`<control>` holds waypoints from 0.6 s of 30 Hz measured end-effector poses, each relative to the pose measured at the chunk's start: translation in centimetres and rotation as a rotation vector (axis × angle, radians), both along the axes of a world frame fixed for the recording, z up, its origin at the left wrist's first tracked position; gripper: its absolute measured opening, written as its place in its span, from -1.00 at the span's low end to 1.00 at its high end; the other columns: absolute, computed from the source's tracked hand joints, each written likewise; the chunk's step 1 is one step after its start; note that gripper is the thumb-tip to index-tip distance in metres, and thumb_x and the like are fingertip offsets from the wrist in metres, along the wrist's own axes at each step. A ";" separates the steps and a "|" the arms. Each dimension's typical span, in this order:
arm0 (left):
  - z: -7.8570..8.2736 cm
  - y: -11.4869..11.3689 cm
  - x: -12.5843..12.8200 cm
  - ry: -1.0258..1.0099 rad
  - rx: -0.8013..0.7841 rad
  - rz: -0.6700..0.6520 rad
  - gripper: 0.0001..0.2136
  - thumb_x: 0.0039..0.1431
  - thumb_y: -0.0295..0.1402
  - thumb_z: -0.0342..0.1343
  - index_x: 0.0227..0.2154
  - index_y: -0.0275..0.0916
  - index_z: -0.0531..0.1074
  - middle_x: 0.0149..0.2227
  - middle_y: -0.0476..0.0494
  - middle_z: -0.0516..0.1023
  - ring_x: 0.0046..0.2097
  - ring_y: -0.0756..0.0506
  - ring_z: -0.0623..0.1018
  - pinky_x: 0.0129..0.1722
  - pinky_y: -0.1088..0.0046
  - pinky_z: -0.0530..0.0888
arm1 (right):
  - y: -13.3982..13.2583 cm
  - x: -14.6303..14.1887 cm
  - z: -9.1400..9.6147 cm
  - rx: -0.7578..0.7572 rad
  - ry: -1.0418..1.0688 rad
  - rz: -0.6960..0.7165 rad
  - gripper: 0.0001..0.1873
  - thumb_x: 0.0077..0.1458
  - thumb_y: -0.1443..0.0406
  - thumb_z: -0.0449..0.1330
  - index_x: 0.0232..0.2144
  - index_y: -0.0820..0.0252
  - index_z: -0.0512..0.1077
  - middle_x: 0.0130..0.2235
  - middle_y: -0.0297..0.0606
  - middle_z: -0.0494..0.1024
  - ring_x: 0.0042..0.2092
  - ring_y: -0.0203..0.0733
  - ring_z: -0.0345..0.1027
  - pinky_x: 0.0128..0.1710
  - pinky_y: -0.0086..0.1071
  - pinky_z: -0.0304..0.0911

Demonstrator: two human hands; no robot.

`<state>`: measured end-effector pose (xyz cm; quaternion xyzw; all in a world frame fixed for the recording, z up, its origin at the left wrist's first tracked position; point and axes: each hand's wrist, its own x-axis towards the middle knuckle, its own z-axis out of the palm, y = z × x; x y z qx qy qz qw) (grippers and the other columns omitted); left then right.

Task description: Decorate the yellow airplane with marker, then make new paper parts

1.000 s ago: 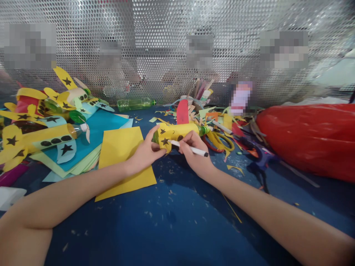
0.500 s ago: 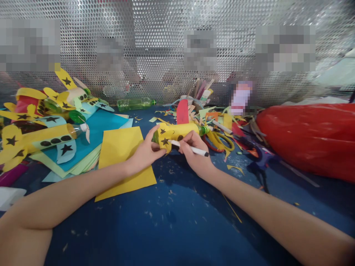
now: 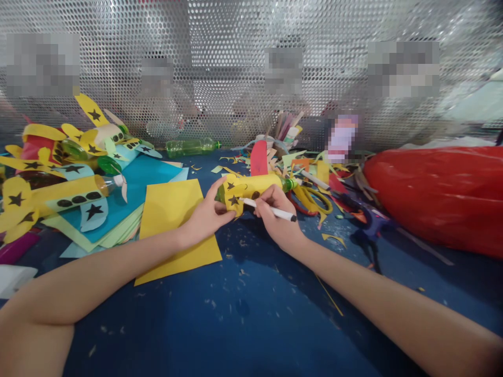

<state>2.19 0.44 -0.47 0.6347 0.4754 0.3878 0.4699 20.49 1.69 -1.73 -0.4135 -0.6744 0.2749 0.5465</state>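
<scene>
On the blue table, both my forearms reach in from the near corners and meet at a yellow paper-wrapped bottle lying on its side. My left hand comes from the left with the wrist low, thumb and fingers closed around the bottle's left end, where a yellow tail piece carries black stars. My right hand curls over from the right, its fingers pinched shut on a white marker; the marker's dark tip touches the bottle's side just beside my left fingertips, and its other end points right, past my knuckles. The bottle's green neck sticks out to the right, beyond my right hand. A yellow sheet lies under my left wrist, scissors rest just right of my right hand, and finished paper planes are heaped at far left.
</scene>
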 end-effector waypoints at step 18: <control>-0.1 0.1 0.0 -0.022 -0.014 -0.003 -0.15 0.12 -0.46 0.18 0.36 -0.09 -0.19 -0.40 -0.03 0.58 -0.33 -0.08 0.55 -0.27 0.37 0.39 | 0.1 0.1 -0.3 0.011 0.017 0.003 -0.83 0.08 0.38 0.08 -0.50 0.09 0.16 -0.57 -0.47 0.25 -0.52 -0.33 0.14 -0.48 -0.36 0.10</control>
